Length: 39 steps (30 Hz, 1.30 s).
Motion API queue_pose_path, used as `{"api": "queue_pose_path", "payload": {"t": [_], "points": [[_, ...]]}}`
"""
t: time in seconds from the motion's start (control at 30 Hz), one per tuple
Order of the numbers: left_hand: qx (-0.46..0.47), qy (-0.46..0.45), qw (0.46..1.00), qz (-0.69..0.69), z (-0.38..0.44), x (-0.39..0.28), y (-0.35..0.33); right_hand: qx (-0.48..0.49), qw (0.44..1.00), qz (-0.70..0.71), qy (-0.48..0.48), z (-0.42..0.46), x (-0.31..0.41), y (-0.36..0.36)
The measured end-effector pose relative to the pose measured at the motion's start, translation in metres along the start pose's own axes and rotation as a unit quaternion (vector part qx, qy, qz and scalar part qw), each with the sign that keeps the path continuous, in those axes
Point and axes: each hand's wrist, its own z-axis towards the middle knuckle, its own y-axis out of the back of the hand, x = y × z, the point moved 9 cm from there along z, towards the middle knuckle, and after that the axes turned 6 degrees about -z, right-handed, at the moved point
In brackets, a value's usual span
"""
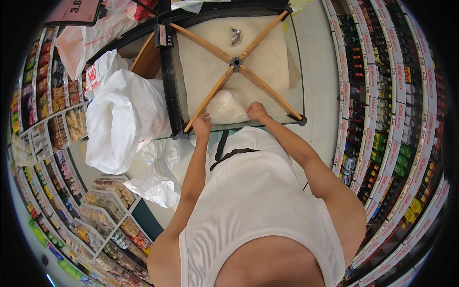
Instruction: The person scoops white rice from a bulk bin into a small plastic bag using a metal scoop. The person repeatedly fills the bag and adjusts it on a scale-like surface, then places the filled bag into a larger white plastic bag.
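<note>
A clear plastic bag filled with white grain, likely rice [226,107], rests at the near side of a glass-walled bin of loose pale grain [265,53]. My left hand [202,123] is at the bag's left side, by the end of a wooden crossbar [211,97]. At the bag's right edge, the curled fingers of my right hand [256,111] close on its plastic. Whether my left fingers pinch the plastic too is unclear. A metal scoop [235,37] lies on the grain at the far side, beyond the hub of the crossed bars.
Large white woven sacks [118,122] stand left of the bin, with a crumpled one [159,179] lower down. Shelves of bottles [380,107] run along the right. Racks of packaged food [104,204] stand at left. A price sign [73,10] hangs at upper left.
</note>
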Motion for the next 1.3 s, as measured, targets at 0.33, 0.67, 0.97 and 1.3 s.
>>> {"api": "queue_pose_path", "payload": {"t": [0.33, 0.67, 0.97, 1.3], "points": [[0.085, 0.026, 0.994, 0.059, 0.008, -0.001, -0.001, 0.073, 0.988, -0.138, -0.012, 0.011, -0.008, -0.033], [0.068, -0.008, 0.995, 0.071, 0.031, 0.009, 0.020, 0.093, 0.976, -0.189, 0.054, -0.033, 0.053, 0.010], [0.186, 0.062, 0.965, -0.173, 0.019, -0.079, 0.082, -0.110, 0.985, -0.117, 0.061, -0.136, 0.106, 0.113], [0.216, -0.124, 0.968, -0.037, 0.029, -0.083, 0.077, -0.197, 0.955, 0.202, 0.095, -0.123, 0.090, 0.088]]}}
